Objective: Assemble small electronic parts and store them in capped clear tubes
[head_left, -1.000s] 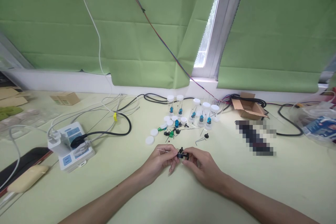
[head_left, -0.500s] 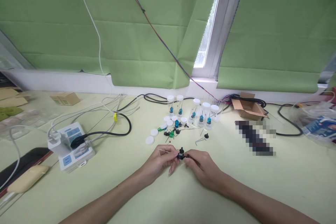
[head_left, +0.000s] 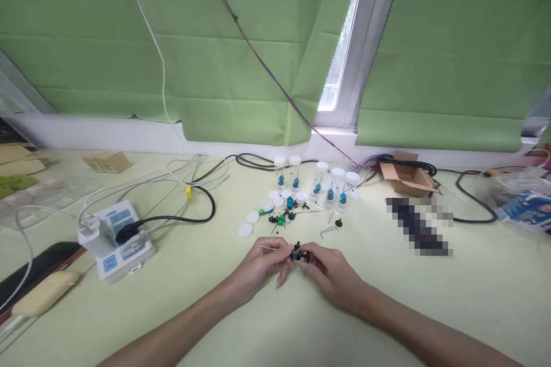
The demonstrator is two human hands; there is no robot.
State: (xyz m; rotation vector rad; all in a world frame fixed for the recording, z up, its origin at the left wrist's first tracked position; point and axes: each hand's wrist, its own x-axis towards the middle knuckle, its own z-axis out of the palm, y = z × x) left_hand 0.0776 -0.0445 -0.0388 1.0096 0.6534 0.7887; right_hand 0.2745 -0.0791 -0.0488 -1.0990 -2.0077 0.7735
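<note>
Evidently, both hands are busy with one small black fitting (head_left: pixel 300 254), low in the view, between five and six o'clock from its centre. The left hand (head_left: pixel 267 264) pinches its nine o'clock end with thumb and fingers, probably to keep the body steady. The right hand (head_left: pixel 330 266) has thumb and forefinger closed on the three o'clock end, maybe for adjusting that side; the exact contact is too small to see. Whether the fitting touches the surface (head_left: pixel 271 335), I cannot tell. A thin metal rod (head_left: pixel 266 247) is tucked in the left fingers, perhaps so that it need not be put down.

Seen from the fitting, small green pieces (head_left: pixel 281 219) and black ones lie loose at eleven o'clock, and bent metal keys (head_left: pixel 329 230) at two; both groups are near, which seems handy for short reaching. Clear tubes (head_left: pixel 330 192) with white lids stand upright farther away, from nearly twelve to one o'clock, several with blue parts inside, presumably to keep these apart from the loose ones. White caps (head_left: pixel 245 230) lie flat near ten o'clock, and the power strip (head_left: pixel 109 262) is well apart at nine, out of the way of the fingers
</note>
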